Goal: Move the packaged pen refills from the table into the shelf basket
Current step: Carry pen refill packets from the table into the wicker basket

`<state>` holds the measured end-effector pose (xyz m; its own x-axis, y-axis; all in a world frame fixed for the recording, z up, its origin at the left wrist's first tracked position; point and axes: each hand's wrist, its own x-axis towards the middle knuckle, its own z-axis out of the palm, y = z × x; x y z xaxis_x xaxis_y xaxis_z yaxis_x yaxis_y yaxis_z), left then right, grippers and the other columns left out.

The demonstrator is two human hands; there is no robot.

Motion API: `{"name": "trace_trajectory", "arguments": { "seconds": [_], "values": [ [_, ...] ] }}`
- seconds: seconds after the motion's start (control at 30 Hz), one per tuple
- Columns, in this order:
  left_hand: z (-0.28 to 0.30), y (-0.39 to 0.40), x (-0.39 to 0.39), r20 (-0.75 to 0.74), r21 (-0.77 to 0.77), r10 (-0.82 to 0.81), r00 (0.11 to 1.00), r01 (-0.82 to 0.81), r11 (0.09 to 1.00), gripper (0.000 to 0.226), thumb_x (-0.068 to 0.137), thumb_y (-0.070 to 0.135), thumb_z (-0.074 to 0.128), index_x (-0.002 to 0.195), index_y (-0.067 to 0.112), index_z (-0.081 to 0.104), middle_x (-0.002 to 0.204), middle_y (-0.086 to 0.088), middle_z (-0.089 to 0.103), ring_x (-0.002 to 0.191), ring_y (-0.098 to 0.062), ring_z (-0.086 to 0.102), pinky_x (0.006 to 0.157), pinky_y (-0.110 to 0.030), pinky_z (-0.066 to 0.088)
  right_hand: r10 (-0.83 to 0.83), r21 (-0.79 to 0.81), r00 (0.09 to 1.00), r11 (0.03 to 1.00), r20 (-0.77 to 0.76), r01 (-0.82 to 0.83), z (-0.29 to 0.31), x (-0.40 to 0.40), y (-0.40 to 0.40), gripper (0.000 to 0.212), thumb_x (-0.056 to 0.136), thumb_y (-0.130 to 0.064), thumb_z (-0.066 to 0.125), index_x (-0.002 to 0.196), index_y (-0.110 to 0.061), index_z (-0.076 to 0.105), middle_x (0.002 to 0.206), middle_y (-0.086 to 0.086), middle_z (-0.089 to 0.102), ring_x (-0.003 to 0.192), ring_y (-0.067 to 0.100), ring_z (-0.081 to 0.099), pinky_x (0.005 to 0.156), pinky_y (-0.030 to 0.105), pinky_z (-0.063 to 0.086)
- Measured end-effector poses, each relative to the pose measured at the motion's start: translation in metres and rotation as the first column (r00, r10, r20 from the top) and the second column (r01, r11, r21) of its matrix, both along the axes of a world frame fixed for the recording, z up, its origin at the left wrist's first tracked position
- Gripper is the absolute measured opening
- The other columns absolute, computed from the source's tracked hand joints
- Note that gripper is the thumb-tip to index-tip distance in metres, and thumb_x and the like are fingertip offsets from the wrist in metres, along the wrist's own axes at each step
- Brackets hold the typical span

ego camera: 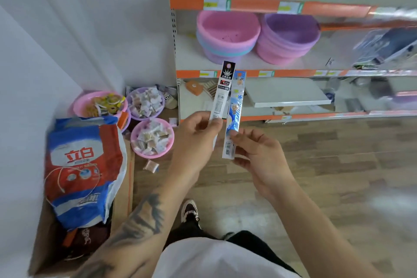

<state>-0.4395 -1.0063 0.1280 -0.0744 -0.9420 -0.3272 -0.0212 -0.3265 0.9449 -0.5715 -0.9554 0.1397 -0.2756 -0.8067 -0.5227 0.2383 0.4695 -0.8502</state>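
- Two packaged pen refills held up in the air in front of the shelving, well clear of any table: a black-and-white refill pack (222, 92) and, just beside it on the right, a blue cartoon-printed refill pack (234, 117), both upright and nearly touching along their long edges.
- Probably very light; thin, narrow and somewhat bendy sleeves of glossy film, so likely slippery and prone to twist if held only at a tip.
- Best taken near the lower third, flat faces between thumb and fingertip, as now.
- Left hand (194, 140) pinching the black-and-white pack near its bottom, thumb and forefinger pressed together on it.
- Right hand (257, 153) pinching the blue pack low down, other fingers loosely curled behind.
- Stacked pink basins (228, 34) and purple basins (291, 36) on the shelf beyond, open-topped and near; which counts as the target basket cannot be told.
- Candy-filled bowls (152, 137) and a detergent bag (83, 169) on the floor to the left.
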Motion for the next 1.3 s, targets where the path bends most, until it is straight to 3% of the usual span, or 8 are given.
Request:
{"name": "trace_trajectory", "arguments": {
  "seconds": [0.2,0.33,0.43,0.67,0.77,0.9,1.0,1.3],
  "values": [
    [0.016,-0.058,-0.010,-0.064,-0.066,-0.013,0.998,0.008,0.998,0.016,0.098,0.012,0.067,0.095,0.026,0.076,0.089,0.009,0.079,0.087,-0.009,0.074,0.082,-0.036,0.060,-0.053,-0.127,0.997,0.991,-0.049,0.046,0.022,-0.008,-0.046,0.007,0.097,-0.018,0.069,0.093,-0.015,0.072,0.086,0.004,0.077,0.074,0.019,0.068,0.071,0.031,0.051],
    [0.023,-0.090,-0.020,-0.071,-0.089,-0.018,0.997,0.011,0.996,0.013,0.094,0.019,0.071,0.093,0.029,0.079,0.096,0.003,0.079,0.097,-0.025,0.075,0.091,-0.054,0.059,-0.048,-0.204,0.997,0.978,-0.060,0.035,0.029,-0.018,-0.079,0.006,0.097,-0.017,0.069,0.094,-0.014,0.073,0.087,0.007,0.077,0.073,0.019,0.070,0.068,0.030,0.053],
    [0.034,-0.117,-0.028,-0.049,-0.122,-0.009,0.999,0.003,0.992,0.011,0.095,0.023,0.069,0.094,0.030,0.077,0.091,0.002,0.078,0.090,-0.027,0.076,0.080,-0.059,0.062,-0.032,-0.276,0.997,0.961,-0.074,0.011,0.033,-0.028,-0.112,0.007,0.097,-0.017,0.070,0.096,-0.012,0.074,0.090,0.010,0.078,0.077,0.021,0.070,0.075,0.039,0.056],
    [0.076,-0.198,-0.052,-0.021,-0.219,0.040,0.999,-0.044,0.975,0.012,0.101,0.006,0.057,0.107,0.012,0.065,0.079,-0.004,0.069,0.053,-0.018,0.058,0.051,-0.032,0.052,0.018,-0.451,0.996,0.891,-0.092,-0.058,0.055,-0.059,-0.212,0.009,0.098,-0.017,0.070,0.094,-0.015,0.077,0.088,0.015,0.076,0.075,0.029,0.065,0.075,0.047,0.055],
    [0.102,-0.233,-0.075,-0.023,-0.295,0.049,0.999,-0.053,0.954,0.013,0.099,0.007,0.060,0.110,0.010,0.066,0.088,-0.007,0.074,0.061,-0.029,0.061,0.052,-0.034,0.051,0.048,-0.536,0.995,0.840,-0.082,-0.085,0.080,-0.081,-0.254,0.008,0.099,-0.015,0.068,0.099,-0.010,0.075,0.090,0.019,0.076,0.078,0.035,0.067,0.077,0.050,0.057],
    [0.135,-0.273,-0.109,-0.002,-0.427,0.073,0.997,-0.067,0.902,0.018,0.095,0.023,0.065,0.111,0.014,0.066,0.092,-0.003,0.078,0.072,-0.045,0.066,0.058,-0.041,0.057,0.064,-0.646,0.992,0.755,-0.105,-0.117,0.116,-0.113,-0.296,0.010,0.098,-0.013,0.068,0.103,-0.008,0.074,0.085,0.011,0.077,0.068,0.020,0.065,0.067,0.033,0.055],
    [0.151,-0.293,-0.132,-0.079,-0.466,0.081,0.994,-0.108,0.878,0.019,0.092,0.027,0.067,0.105,0.013,0.069,0.089,-0.010,0.077,0.072,-0.052,0.063,0.059,-0.048,0.054,0.098,-0.703,0.992,0.701,-0.073,-0.121,0.135,-0.135,-0.320,0.011,0.097,-0.012,0.067,0.103,-0.005,0.074,0.085,0.013,0.077,0.071,0.026,0.068,0.071,0.042,0.060],
    [0.173,-0.329,-0.158,-0.311,-0.440,0.063,0.948,-0.203,0.874,0.024,0.083,0.028,0.070,0.099,0.011,0.076,0.077,-0.013,0.066,0.054,-0.027,0.048,0.054,-0.032,0.047,0.171,-0.747,0.981,0.641,-0.087,-0.178,0.161,-0.152,-0.374,0.009,0.097,-0.014,0.068,0.091,-0.011,0.073,0.078,0.007,0.072,0.068,0.021,0.064,0.067,0.034,0.057]
  ]
}}
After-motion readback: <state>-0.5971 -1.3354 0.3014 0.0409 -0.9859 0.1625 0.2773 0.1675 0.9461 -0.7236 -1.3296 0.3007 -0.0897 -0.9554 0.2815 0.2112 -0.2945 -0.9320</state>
